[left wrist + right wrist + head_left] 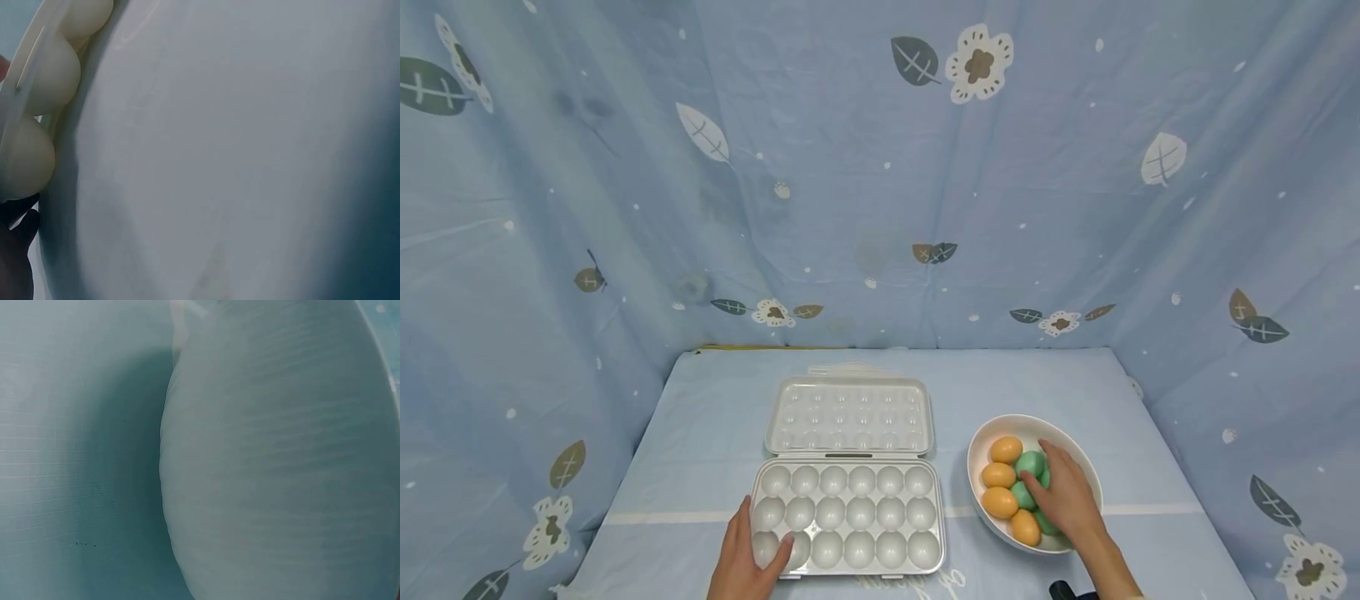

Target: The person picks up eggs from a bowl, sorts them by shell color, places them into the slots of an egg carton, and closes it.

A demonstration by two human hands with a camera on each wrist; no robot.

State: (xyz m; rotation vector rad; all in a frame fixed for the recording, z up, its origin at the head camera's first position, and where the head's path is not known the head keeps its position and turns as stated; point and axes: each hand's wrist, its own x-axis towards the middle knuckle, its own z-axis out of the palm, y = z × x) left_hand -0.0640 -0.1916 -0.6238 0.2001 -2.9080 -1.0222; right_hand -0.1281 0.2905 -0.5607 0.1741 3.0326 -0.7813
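Observation:
A white egg box (940, 517) lies with its lid (850, 382) folded back, its rows of round cups showing. My left hand (747, 554) holds its near left corner, thumb over the front edge and fingers along the left side. In the left wrist view, the undersides of several cups (53, 78) show beside dark fingers (19, 250). At the right, a white bowl (981, 433) holds orange eggs (1000, 502) and green eggs (1028, 464). My right hand (1066, 492) reaches into it, thumb and fingers spread among the green eggs. Whether it grips one is hidden.
The bowl's outer wall (281, 456) fills much of the right wrist view. A pale blue cloth (700, 433) covers the table, and patterned curtains (865, 208) rise at the back and sides. A small black object (1062, 590) shows by the right forearm.

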